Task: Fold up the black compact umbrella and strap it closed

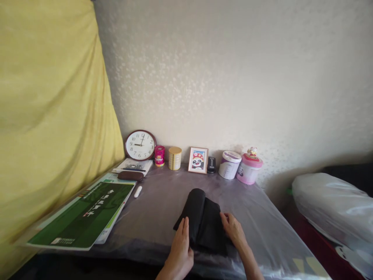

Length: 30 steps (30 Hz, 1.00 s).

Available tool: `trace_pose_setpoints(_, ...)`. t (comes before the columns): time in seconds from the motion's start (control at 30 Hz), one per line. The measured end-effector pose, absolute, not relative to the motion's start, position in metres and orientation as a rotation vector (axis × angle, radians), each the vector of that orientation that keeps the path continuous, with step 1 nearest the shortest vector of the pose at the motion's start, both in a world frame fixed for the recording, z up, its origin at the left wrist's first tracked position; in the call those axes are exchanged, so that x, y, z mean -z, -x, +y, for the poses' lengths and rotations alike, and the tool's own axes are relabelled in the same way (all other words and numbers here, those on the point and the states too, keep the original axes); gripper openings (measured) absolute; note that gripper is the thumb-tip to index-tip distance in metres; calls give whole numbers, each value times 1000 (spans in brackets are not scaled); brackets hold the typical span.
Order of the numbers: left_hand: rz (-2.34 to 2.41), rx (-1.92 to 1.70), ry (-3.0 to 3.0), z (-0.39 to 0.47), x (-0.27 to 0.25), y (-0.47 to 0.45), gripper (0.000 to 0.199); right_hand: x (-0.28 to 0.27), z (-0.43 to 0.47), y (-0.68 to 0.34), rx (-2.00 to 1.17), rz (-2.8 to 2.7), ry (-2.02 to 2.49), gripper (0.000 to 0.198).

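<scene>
A piece of black cloth (194, 216), which looks like fabric, lies partly folded on the near part of the table. Its left part forms a thick rounded fold, while the right part is a flatter flap. My left hand (180, 249) rests against the left side of the fold with fingers straight and close together. At the right edge of the flap, my right hand (233, 229) has its fingers closed on the cloth, with the thumb side partly hidden.
Plastic film covers the table (163, 202). To the left are a green booklet (87, 214), a brown case (130, 175) and a white pen-like stick (138, 191). Along the wall stand a clock (141, 145), a picture frame (198, 160) and several tins, including a pink-lidded one (249, 169).
</scene>
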<state>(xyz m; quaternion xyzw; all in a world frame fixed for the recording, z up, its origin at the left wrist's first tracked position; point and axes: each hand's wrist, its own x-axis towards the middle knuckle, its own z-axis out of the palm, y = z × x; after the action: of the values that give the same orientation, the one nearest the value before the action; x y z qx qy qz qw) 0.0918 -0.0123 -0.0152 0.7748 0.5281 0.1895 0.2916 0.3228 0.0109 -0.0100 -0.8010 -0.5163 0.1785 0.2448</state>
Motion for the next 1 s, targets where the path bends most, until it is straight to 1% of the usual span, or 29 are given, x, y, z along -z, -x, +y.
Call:
trace_pose_setpoints(0.07, 1386, -545, -2018, -10, 15, -89, 82, 9, 14, -322, -668, -1303, 2154, 41)
trace_pose_setpoints(0.13, 1370, -573, -1999, -9, 14, -87, 80, 6, 18, -320, -767, -1195, 2118, 47)
trace_pose_setpoints(0.2, 1372, -568, -2005, -10, 14, -87, 81, 5, 21, -317, -768, -1160, 2056, 52)
trace_pose_setpoints(0.3, 1405, -518, -2048, -13, 13, -88, 83, 4, 25, -313, -646, -1165, 1960, 55)
trace_pose_setpoints(0.37, 1435, -478, -2088, -15, 13, -90, 84, 5, 26, -311, -646, -1128, 1888, 54)
trace_pose_setpoints(0.5, 1490, -410, -2159, -18, 15, -92, 85, 1, 26, -304, -859, -1074, 1636, 49)
trace_pose_setpoints(0.67, 1527, -411, -2209, -21, 20, -93, 86, -16, 38, -288, -835, -1139, 1462, 46)
trace_pose_setpoints(0.83, 1559, -303, -2197, -24, 12, -94, 85, -26, 71, -260, -786, -1265, 1536, 42)
trace_pose_setpoints(1.0, 1607, -223, -2239, -23, 10, -95, 84, -17, 96, -236, -776, -1298, 1651, 34)
